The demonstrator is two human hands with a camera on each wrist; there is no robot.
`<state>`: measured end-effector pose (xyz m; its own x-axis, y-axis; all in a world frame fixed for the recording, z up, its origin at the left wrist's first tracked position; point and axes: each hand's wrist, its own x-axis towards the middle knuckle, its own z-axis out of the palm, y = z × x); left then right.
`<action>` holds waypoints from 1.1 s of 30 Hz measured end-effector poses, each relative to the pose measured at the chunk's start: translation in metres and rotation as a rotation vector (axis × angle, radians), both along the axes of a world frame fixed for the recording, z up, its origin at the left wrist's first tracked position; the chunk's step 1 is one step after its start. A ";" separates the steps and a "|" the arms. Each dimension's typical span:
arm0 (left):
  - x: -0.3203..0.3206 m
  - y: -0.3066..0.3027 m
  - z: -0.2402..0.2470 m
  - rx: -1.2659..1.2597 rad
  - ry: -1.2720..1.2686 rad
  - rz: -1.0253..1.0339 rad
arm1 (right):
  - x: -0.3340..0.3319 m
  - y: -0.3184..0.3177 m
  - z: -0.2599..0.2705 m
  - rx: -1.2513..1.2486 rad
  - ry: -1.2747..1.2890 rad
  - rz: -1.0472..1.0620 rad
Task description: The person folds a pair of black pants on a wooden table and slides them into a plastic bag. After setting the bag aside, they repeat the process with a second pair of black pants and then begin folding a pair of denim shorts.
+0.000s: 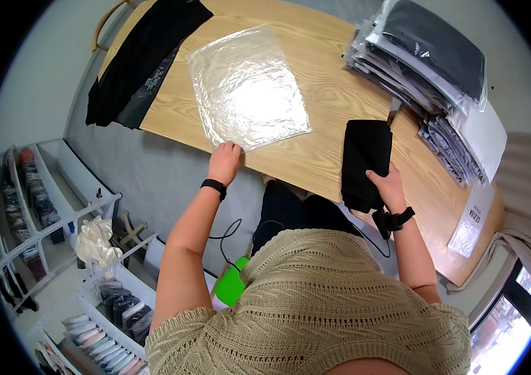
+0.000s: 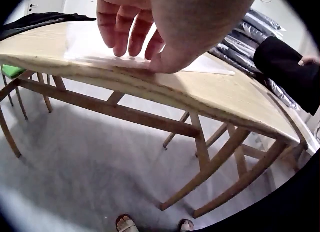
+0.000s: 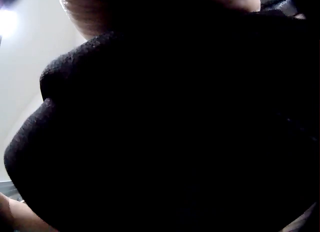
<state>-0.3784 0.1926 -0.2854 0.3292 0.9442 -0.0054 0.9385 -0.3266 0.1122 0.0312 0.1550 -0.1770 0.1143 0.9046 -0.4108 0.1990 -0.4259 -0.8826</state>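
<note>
A flat, clear plastic bag (image 1: 246, 90) lies on the wooden table, its shiny surface creased. My left hand (image 1: 225, 164) is at the bag's near corner by the table edge. In the left wrist view the left fingers (image 2: 135, 34) bend down to the bag's edge, with the thumb close beside them. My right hand (image 1: 388, 187) grips a folded black garment (image 1: 365, 156), thumb on top and the other fingers mostly hidden beneath. That dark fabric (image 3: 175, 132) fills most of the right wrist view.
On the table's far left lies another black garment (image 1: 146, 53). Stacked bagged garments (image 1: 434, 50) stand at the right, near a printed plastic packet (image 1: 470, 219). Shelving with packed clothes (image 1: 34, 206) is at lower left; a black cable (image 1: 225, 240) hangs beside my legs.
</note>
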 end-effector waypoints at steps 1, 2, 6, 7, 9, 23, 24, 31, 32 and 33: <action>-0.001 0.000 -0.002 -0.001 0.008 -0.001 | -0.005 0.001 0.002 -0.003 -0.019 0.005; -0.001 -0.001 -0.004 -0.003 0.002 0.003 | -0.009 0.002 0.004 -0.006 -0.038 0.011; -0.002 0.003 -0.003 0.016 -0.005 -0.034 | -0.022 0.007 0.005 0.014 -0.003 0.026; -0.002 0.004 -0.001 0.018 -0.028 -0.043 | -0.023 0.007 0.004 0.004 -0.024 0.038; 0.007 0.004 0.003 0.027 -0.030 -0.077 | -0.026 0.008 0.001 -0.005 -0.048 0.046; 0.032 0.010 -0.001 0.011 0.169 -0.145 | -0.036 0.003 0.002 0.003 -0.012 0.017; 0.033 0.012 -0.001 0.019 0.189 -0.164 | -0.037 0.002 0.001 0.004 -0.012 0.017; 0.026 0.018 -0.002 0.000 0.166 -0.207 | -0.035 0.001 0.002 -0.004 -0.021 0.010; 0.022 0.020 -0.002 0.003 0.166 -0.209 | -0.034 0.000 0.001 -0.006 -0.024 0.006; 0.019 0.024 -0.001 -0.043 0.054 -0.143 | -0.031 -0.001 0.000 -0.004 -0.025 0.001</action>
